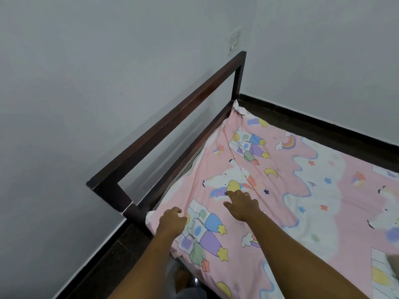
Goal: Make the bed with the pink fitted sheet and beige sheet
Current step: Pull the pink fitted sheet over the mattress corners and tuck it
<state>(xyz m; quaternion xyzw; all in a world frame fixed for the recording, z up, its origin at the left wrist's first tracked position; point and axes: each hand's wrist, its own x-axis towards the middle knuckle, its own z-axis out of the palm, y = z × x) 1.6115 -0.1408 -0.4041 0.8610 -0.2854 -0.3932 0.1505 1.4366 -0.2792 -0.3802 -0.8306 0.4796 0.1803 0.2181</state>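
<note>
Fitting the pink sheet on the bed's near-left corner: left hand is gripping its edge with curled fingers, right hand is pressing flat, fingers spread (far corner looks loose); tucking likely follows.

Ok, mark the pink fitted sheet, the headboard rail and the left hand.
pink fitted sheet (278, 156): head view, pink patch between rainbow and moon.
headboard rail (166, 128): head view, middle of the top bar.
left hand (171, 221): head view, back of the hand.
</note>
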